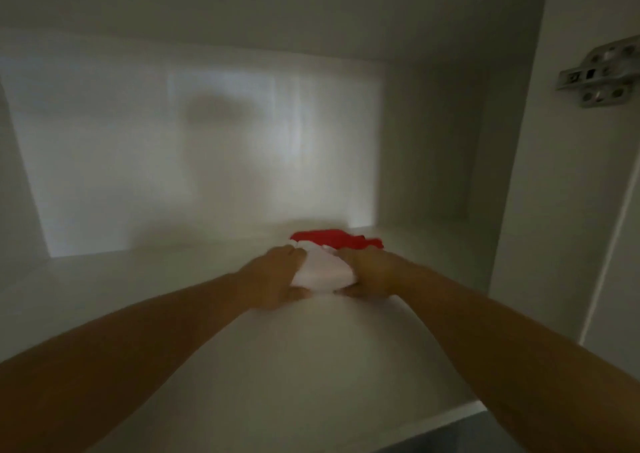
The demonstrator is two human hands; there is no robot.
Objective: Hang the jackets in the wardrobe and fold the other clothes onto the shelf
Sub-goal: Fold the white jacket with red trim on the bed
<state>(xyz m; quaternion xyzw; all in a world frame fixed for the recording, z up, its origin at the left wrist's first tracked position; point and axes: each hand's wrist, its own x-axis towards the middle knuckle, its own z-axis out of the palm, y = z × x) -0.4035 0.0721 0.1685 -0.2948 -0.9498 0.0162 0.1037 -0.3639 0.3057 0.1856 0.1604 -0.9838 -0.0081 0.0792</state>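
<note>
**White bundle going onto the shelf, in front of the red one**

Nearest the camera, two bare forearms reach forward and slightly inward over the front edge of the shelf (311,366), a pale board inside the wardrobe. They meet well in from that edge.

The left hand (277,276) and the right hand (367,272) each grip one end of a folded white garment (322,272), fingers curled over its sides with the cloth clamped between them. Holding it from both ends this way probably keeps the folds from springing open while the bundle is set down. It sits low on the board. Whether its underside rests fully on the shelf cannot be told, since the picture is soft with blur.

Just behind the white bundle, touching it or nearly so, lies a red garment (336,238), flat on the same shelf and partly hidden by the hands. Placing the white piece directly in front of it looks like a way of keeping the folded clothes in one neat group.

Beyond that stands the wardrobe's back wall (173,158), lit in pale patches. Off to the right, a metal hinge (602,75) is fixed to the door's inner face.

The step in hand seems to be the setting-down itself. What remains is to release both ends evenly so the fold holds
</note>
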